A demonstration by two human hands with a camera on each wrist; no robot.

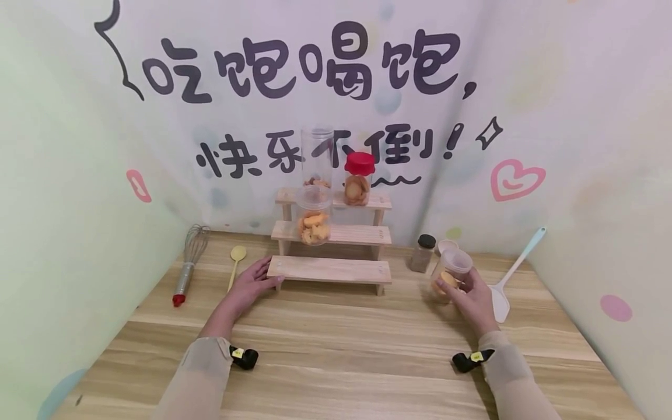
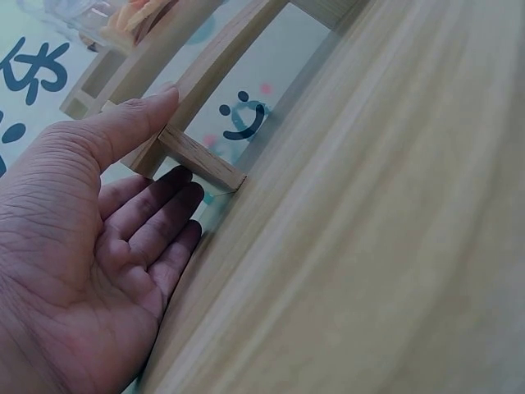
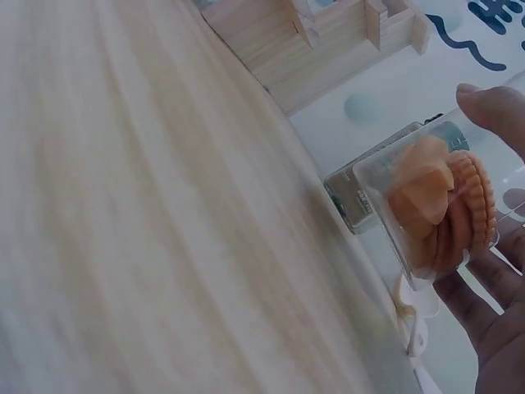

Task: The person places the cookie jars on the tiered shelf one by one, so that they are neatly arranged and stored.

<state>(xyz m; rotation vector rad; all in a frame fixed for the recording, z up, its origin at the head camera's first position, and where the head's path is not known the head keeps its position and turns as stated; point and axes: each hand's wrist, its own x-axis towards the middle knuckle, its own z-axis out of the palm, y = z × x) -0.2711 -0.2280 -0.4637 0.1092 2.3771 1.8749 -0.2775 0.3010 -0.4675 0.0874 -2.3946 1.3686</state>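
Observation:
My left hand (image 1: 254, 281) holds the left end of the lowest board of a three-step wooden shelf (image 1: 336, 269). In the left wrist view the thumb (image 2: 135, 123) lies against the board's corner, the other fingers beside the leg, and the index finger is mostly hidden. At the right, my right hand (image 1: 475, 298) grips a clear jar (image 1: 455, 261) with round cookies (image 3: 443, 205) inside. The right wrist view shows its base apart from the tabletop, slightly tilted. Just beyond it stands a small dark-lidded spice jar (image 1: 422, 254).
The shelf carries a tall clear jar (image 1: 317, 153), a red-lidded cookie jar (image 1: 358, 181) and a jar of orange snacks (image 1: 314, 219). A whisk (image 1: 190, 265) and yellow spoon (image 1: 237, 256) lie left. A white spatula (image 1: 500, 300) and small white round item (image 1: 447, 247) are right.

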